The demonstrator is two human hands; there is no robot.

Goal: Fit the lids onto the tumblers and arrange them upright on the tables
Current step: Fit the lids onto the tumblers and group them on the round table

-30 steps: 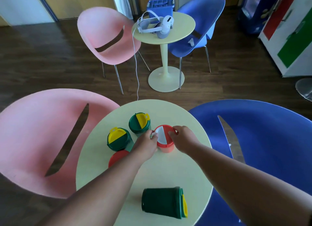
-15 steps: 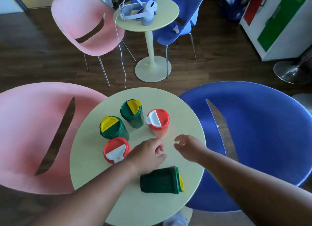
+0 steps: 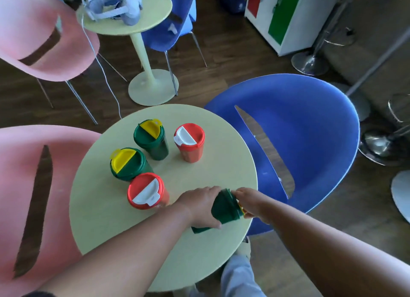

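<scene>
On the round pale-yellow table [image 3: 106, 219] several lidded tumblers stand upright: two green ones with yellow-and-green lids [image 3: 150, 135] [image 3: 127, 163] and two red ones with red-and-white lids [image 3: 189, 139] [image 3: 145, 191]. A fifth green tumbler [image 3: 224, 208] lies tilted near the table's right front edge, its lid end pointing right. My left hand [image 3: 199, 204] wraps around its body from the left. My right hand [image 3: 250, 202] grips its lid end, where a bit of yellow shows.
A pink chair [image 3: 33, 186] stands left of the table and a blue chair [image 3: 299, 141] right of it. Behind is a second small yellow table [image 3: 153, 10] with a white headset [image 3: 119, 6] and cable, flanked by another pink and another blue chair. A white cabinet stands far right.
Both hands left the upright red tumbler, came back toward me and took hold of the lying green tumbler, which now tilts up off the table. The camera view has tipped downward.
</scene>
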